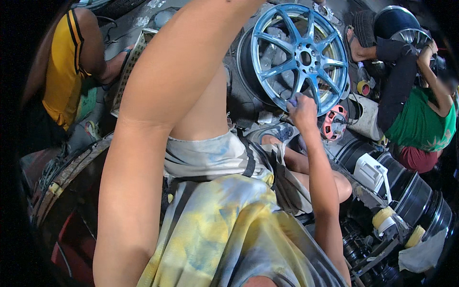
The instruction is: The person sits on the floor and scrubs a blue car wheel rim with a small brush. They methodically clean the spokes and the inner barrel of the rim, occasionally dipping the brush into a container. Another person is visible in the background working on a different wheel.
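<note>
A blue multi-spoke car wheel rim (306,58) stands tilted in front of me, its spoked face toward me. My right hand (303,111) is at the rim's near lower edge, its fingers closed on a small purple-blue piece (293,100) that looks like a pad or folded sheet. The piece lies against the rim's lip near a spoke end; its exact kind is too small to tell. My left arm (158,119) stretches up across the view and leaves through the top edge, so the left hand is out of sight.
To the left sits a person in a yellow top (62,71) beside a perforated crate (138,52). On the right, a person in a green shirt (423,117) handles another rim (411,36). A red round tool (333,123), a white container (370,171) and several dark rims (413,193) lie nearby.
</note>
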Tool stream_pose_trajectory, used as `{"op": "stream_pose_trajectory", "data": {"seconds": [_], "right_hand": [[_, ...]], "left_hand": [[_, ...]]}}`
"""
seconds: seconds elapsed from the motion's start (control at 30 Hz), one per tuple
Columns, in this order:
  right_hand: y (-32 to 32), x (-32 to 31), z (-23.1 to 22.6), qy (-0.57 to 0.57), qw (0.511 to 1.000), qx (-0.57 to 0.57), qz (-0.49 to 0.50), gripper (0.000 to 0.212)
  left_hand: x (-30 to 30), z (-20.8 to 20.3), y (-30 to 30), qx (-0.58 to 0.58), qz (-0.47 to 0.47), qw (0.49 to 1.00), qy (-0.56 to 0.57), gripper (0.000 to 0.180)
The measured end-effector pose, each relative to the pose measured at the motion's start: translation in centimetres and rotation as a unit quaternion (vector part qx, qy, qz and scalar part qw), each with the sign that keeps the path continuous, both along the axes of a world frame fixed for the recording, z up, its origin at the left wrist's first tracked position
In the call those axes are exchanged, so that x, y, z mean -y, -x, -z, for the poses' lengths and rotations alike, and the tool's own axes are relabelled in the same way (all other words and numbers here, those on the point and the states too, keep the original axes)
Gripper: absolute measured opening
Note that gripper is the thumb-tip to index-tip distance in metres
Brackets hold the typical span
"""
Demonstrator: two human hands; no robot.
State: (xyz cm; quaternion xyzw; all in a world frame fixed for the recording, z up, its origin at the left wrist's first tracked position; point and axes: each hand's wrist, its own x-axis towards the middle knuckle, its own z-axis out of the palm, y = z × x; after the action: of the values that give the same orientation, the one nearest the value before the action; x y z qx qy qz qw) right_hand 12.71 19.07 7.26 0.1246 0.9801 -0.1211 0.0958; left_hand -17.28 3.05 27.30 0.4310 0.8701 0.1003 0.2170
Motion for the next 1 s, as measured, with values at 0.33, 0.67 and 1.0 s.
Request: {"op": "stream_pose_trajectory", "data": {"seconds": [0.33, 0.67, 1.0], "right_hand": [[-2.0, -0.4, 0.1, 0.104, 0.990, -0.087, 0.046, 0.019], [-1.4, 0.0, 1.4, 0.101, 0.978, -0.161, 0.084, 0.019], [-1.6, 0.8, 0.8, 0.195, 0.967, -0.147, 0.076, 0.019]], "left_hand": [[-2.5, 1.2, -0.5, -0.057, -0.005, 0.998, 0.022, 0.041], [-0.8, -0.7, -2.1, -0.007, -0.023, 0.999, 0.023, 0.051], [-1.3, 0.2, -1.7, -0.028, -0.049, 0.998, 0.006, 0.056]]}}
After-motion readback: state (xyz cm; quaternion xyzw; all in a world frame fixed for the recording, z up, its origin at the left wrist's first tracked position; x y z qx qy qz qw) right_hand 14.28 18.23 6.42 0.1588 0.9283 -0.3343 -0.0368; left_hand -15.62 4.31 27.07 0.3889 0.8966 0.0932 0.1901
